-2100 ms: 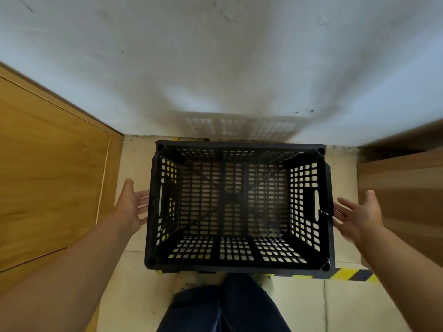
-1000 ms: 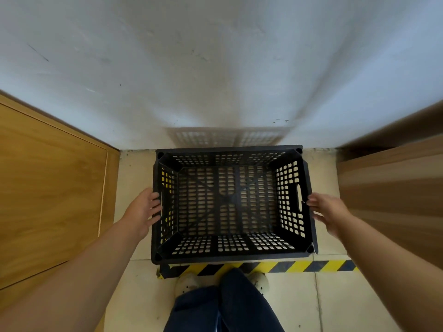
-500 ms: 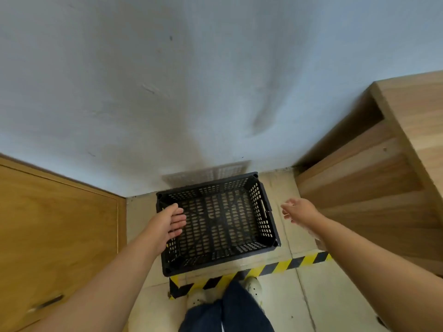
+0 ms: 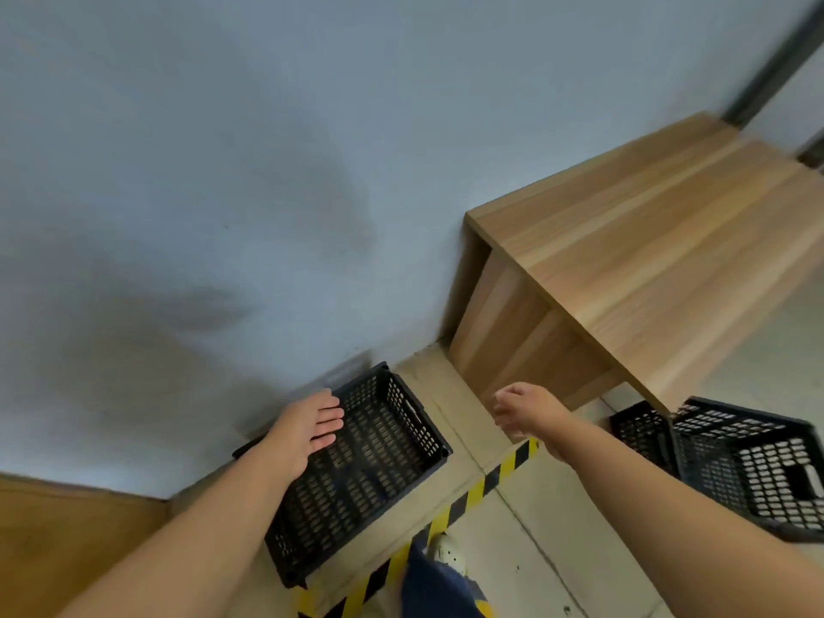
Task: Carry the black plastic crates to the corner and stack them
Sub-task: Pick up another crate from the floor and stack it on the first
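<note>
One black crate [image 4: 370, 466] is sitting on the floor [image 4: 526, 528] in the corner, tight against the grey wall [image 4: 223, 171] and just behind the yellow-and-black tape [image 4: 472, 492], and nobody is holding it. The left hand [image 4: 307, 428] is hovering over its near-left rim with an open grip, fingers spread, while the right hand [image 4: 526, 410] is hanging empty and loosely curled beside the wooden table [image 4: 646, 260]. More black crates [image 4: 749, 461] are waiting on the floor under that table's far edge.

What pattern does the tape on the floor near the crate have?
The floor tape has diagonal yellow and black stripes, shown best in the head view.
</note>
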The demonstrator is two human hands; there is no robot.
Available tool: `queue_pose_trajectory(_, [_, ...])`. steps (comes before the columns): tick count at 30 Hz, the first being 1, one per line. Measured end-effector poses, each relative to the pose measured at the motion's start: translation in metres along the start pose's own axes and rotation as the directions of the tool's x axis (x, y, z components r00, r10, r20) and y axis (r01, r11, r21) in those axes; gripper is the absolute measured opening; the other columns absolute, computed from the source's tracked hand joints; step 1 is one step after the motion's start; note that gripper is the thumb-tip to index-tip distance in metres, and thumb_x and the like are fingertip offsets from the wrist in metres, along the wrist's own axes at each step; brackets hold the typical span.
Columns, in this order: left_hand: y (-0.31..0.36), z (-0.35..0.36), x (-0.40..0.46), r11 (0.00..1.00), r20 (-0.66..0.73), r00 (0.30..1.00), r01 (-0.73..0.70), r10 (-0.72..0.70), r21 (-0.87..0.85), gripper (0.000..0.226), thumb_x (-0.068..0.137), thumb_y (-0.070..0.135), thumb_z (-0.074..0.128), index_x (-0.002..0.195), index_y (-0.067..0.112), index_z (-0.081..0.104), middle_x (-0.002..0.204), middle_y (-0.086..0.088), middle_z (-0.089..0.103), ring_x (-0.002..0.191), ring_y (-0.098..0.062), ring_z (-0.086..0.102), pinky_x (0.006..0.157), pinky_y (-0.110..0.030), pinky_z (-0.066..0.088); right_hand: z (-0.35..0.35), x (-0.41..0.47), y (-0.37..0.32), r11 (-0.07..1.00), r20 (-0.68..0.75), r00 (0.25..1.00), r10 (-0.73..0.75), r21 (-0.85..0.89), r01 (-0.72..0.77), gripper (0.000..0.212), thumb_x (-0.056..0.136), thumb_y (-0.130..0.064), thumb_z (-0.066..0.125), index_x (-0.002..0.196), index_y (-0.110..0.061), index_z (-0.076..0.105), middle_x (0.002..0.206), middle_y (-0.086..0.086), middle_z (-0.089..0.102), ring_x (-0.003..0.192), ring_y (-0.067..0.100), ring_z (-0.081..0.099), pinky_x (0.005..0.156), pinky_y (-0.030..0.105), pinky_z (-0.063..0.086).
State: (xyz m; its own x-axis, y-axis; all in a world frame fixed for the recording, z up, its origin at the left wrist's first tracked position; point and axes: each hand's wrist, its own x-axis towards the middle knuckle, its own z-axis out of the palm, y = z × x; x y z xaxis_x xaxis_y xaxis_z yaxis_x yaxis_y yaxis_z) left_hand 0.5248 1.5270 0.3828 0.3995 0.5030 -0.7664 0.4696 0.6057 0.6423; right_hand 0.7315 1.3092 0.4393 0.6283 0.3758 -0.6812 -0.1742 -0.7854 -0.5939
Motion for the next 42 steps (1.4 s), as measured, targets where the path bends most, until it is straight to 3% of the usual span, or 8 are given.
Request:
queue_pose_trajectory(8, [0.005, 0.079, -0.06, 0.967, 0.235, 0.971, -0.094, 0.037, 0.237, 0.03, 0.097, 0.031, 0.045, 0.104, 0.005, 0.06, 0.096, -0.007, 0.064, 0.097, -0.022, 0.058, 0.073, -0.028, 0.047, -0.069, -0.129, 0.089, 0.947, -0.255, 0.954, 0.159, 0.311, -0.075, 0.014, 0.097, -0.018, 0.045, 0.098, -0.008, 0.055, 0.092, 0.009, 0.058, 0.078, 0.019, 0.057, 0.064, 0.025, 0.046])
queue_pose_trajectory(15, [-0.013, 0.181, -0.112, 0.907, 0.4, 0.916, -0.183, 0.018, 0.379, 0.027, 0.095, 0.03, 0.048, 0.101, 0.008, 0.062, 0.092, -0.007, 0.065, 0.082, -0.018, 0.06, 0.066, -0.029, 0.047, -0.124, -0.233, 0.193, 0.852, -0.394, 0.858, 0.329, 0.516, -0.089, 0.013, 0.095, -0.021, 0.049, 0.092, -0.01, 0.056, 0.097, 0.012, 0.06, 0.079, 0.021, 0.06, 0.07, 0.03, 0.049])
queue_pose_trajectory(23, [-0.068, 0.308, -0.192, 0.843, 0.564, 0.823, -0.256, -0.068, 0.474, 0.026, 0.098, 0.027, 0.043, 0.103, 0.008, 0.06, 0.101, -0.011, 0.064, 0.093, -0.022, 0.06, 0.082, -0.036, 0.048, -0.184, -0.32, 0.309, 0.773, -0.478, 0.766, 0.43, 0.634, -0.038, 0.013, 0.097, -0.017, 0.044, 0.099, -0.008, 0.053, 0.09, 0.01, 0.056, 0.073, 0.017, 0.056, 0.064, 0.026, 0.044])
queue_pose_trajectory(28, [-0.126, 0.388, -0.245, 0.821, 0.594, 0.799, -0.278, -0.09, 0.498, 0.026, 0.099, 0.027, 0.042, 0.103, 0.01, 0.06, 0.096, -0.011, 0.064, 0.084, -0.021, 0.059, 0.077, -0.033, 0.047, -0.228, -0.369, 0.391, 0.745, -0.495, 0.733, 0.467, 0.667, -0.025, 0.013, 0.095, -0.018, 0.048, 0.093, -0.008, 0.056, 0.106, 0.018, 0.059, 0.083, 0.024, 0.06, 0.071, 0.032, 0.047])
queue_pose_trajectory(31, [-0.165, 0.43, -0.269, 0.829, 0.606, 0.789, -0.267, -0.106, 0.492, 0.026, 0.099, 0.028, 0.04, 0.102, 0.011, 0.06, 0.093, -0.009, 0.063, 0.083, -0.02, 0.058, 0.073, -0.031, 0.045, -0.26, -0.392, 0.438, 0.736, -0.488, 0.721, 0.492, 0.676, -0.045, 0.025, 0.094, -0.015, 0.048, 0.112, 0.001, 0.055, 0.122, 0.029, 0.057, 0.089, 0.033, 0.062, 0.07, 0.032, 0.048])
queue_pose_trajectory(33, [-0.186, 0.454, -0.28, 0.831, 0.609, 0.785, -0.259, -0.116, 0.493, 0.027, 0.099, 0.029, 0.04, 0.1, 0.011, 0.06, 0.093, -0.009, 0.063, 0.084, -0.02, 0.058, 0.073, -0.032, 0.045, -0.28, -0.404, 0.465, 0.739, -0.487, 0.721, 0.493, 0.672, -0.051, 0.037, 0.095, -0.01, 0.045, 0.126, 0.01, 0.047, 0.131, 0.036, 0.046, 0.111, 0.05, 0.054, 0.075, 0.038, 0.052])
queue_pose_trajectory(36, [-0.213, 0.485, -0.293, 0.831, 0.603, 0.787, -0.245, -0.131, 0.5, 0.027, 0.098, 0.03, 0.042, 0.099, 0.011, 0.061, 0.096, -0.01, 0.063, 0.086, -0.021, 0.059, 0.071, -0.032, 0.046, -0.309, -0.414, 0.5, 0.733, -0.503, 0.697, 0.51, 0.679, -0.047, 0.04, 0.095, -0.008, 0.044, 0.131, 0.01, 0.042, 0.133, 0.034, 0.046, 0.123, 0.048, 0.045, 0.104, 0.054, 0.038])
queue_pose_trajectory(42, [-0.236, 0.528, -0.309, 0.83, 0.568, 0.808, -0.207, -0.154, 0.519, 0.029, 0.098, 0.029, 0.042, 0.102, 0.006, 0.059, 0.095, -0.01, 0.062, 0.095, -0.024, 0.058, 0.083, -0.036, 0.046, -0.352, -0.415, 0.537, 0.724, -0.48, 0.719, 0.503, 0.689, -0.047, 0.034, 0.096, -0.013, 0.046, 0.125, 0.004, 0.05, 0.126, 0.026, 0.056, 0.113, 0.038, 0.058, 0.098, 0.044, 0.047])
